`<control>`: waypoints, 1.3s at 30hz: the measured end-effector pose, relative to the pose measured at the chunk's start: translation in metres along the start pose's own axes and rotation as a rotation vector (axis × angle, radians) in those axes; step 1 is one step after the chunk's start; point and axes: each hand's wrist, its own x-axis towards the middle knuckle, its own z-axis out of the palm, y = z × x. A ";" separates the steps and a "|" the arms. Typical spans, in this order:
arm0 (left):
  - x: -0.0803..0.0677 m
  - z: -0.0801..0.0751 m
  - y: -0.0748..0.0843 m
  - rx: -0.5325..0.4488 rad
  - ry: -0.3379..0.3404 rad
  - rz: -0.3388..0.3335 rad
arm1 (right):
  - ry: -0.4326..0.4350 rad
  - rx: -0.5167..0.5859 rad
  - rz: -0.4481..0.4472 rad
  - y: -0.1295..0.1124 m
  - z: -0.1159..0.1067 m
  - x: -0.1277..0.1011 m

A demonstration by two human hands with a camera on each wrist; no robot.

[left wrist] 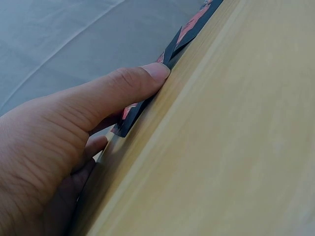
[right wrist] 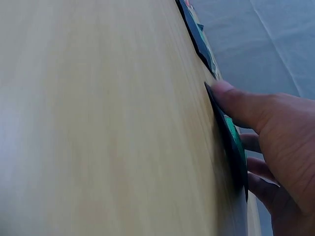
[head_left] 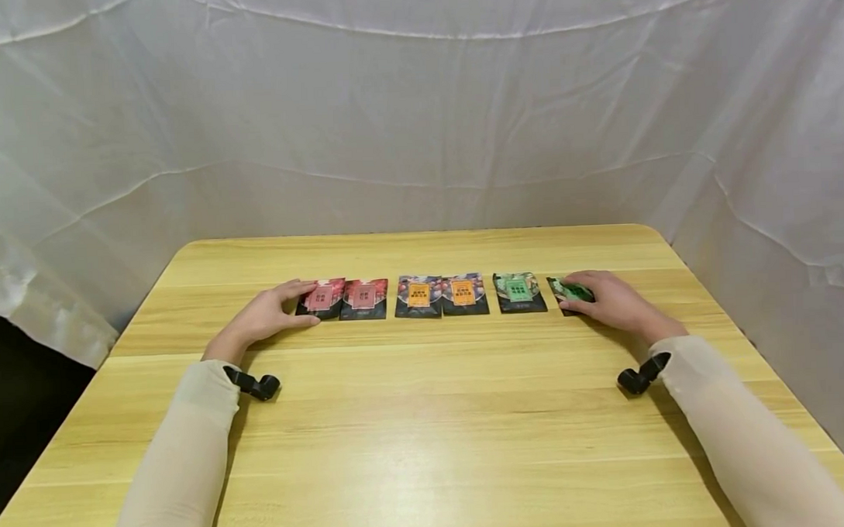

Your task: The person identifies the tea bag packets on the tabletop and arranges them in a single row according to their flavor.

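Observation:
In the head view, my left hand (head_left: 266,311) touches the leftmost red-and-black packet (head_left: 321,299), its thumb at the near edge and its fingers toward the far edge. The left wrist view shows that thumb (left wrist: 156,73) lying extended against the packet. A second red-and-black packet (head_left: 364,299) adjoins it. At the right end, my right hand (head_left: 615,303) holds a green-and-black packet (head_left: 573,293) between thumb and fingers. That packet (right wrist: 234,132) sits tilted in the right wrist view, partly hidden by the hand.
Two orange-labelled packets, one at left (head_left: 418,297) and one at right (head_left: 464,294), lie side by side mid-row. Another green packet (head_left: 518,293) lies to their right. The wooden table (head_left: 427,418) has white cloth (head_left: 417,116) hanging behind and beside it.

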 end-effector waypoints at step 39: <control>0.000 0.002 -0.002 -0.053 0.023 0.023 | 0.033 0.002 -0.023 -0.016 -0.002 0.015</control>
